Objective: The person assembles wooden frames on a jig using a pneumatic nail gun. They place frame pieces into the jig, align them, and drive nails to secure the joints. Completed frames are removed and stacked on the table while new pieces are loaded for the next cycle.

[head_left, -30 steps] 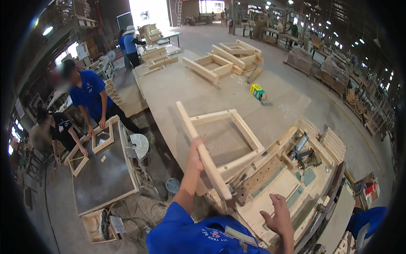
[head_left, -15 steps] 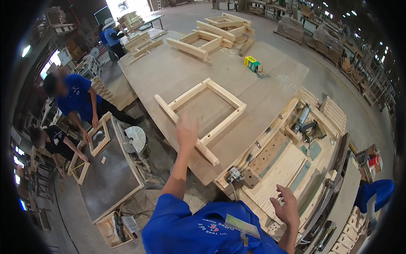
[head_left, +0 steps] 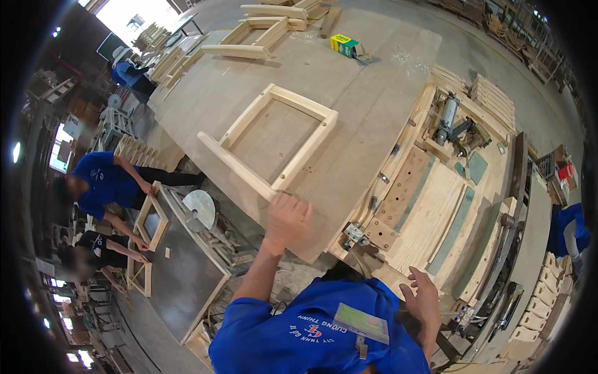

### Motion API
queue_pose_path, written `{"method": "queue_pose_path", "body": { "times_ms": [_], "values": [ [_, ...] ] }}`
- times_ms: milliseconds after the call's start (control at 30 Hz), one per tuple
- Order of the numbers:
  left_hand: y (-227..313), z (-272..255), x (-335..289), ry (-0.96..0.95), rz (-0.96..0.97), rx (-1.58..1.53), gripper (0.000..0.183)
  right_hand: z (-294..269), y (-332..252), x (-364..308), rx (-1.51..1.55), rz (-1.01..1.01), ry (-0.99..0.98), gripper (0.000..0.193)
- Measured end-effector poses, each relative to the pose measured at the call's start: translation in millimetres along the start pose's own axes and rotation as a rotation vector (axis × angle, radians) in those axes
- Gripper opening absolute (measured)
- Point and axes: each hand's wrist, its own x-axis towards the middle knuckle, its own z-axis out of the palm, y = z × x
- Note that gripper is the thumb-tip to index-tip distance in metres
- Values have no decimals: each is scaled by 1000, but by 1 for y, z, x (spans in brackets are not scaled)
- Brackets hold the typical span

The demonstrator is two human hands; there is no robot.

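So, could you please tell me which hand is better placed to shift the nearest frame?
Probably the left hand: it is right at the near end of the frame, whereas the right hand is empty, beside the fixture, farther from the frame.

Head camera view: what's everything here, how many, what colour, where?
Big table: one, tan, centre
Wooden frame: one, pale, big table
Stacked frames: several, pale, table's far end
Box: one, yellow and green, far end
Wooden jig: one, pale, right
Second table: one, dark, left
Small frames: two, pale, second table
Other workers: several, blue or black clothing, both sides
Own shirt: one, blue, bottom
Left hand: one, bare, at frame's near corner
Right hand: one, bare, by jig
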Motion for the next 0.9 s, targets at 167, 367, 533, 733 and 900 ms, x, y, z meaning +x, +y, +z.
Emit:
{"method": "queue_pose_path", "body": {
  "times_ms": [167, 367, 533, 733, 900],
  "values": [
    [-99, -7, 4, 91, -11, 58, 19, 0, 4, -6, -38, 63, 8, 59],
    [-178, -29, 22, 239, -401, 582, 31, -4, 0, -10, -72, 71, -9, 59],
    [-109, 8, 14, 162, -320, 305, 47, -2, -5, -28, -52, 70, 36, 57],
    [97, 72, 31, 50, -134, -355, 25, 8, 21, -110, 32, 176, 208, 55],
    [187, 59, -22, -187, 46, -477, 20, 31, 46, -199, 39, 315, 234, 56]
  ]
}}
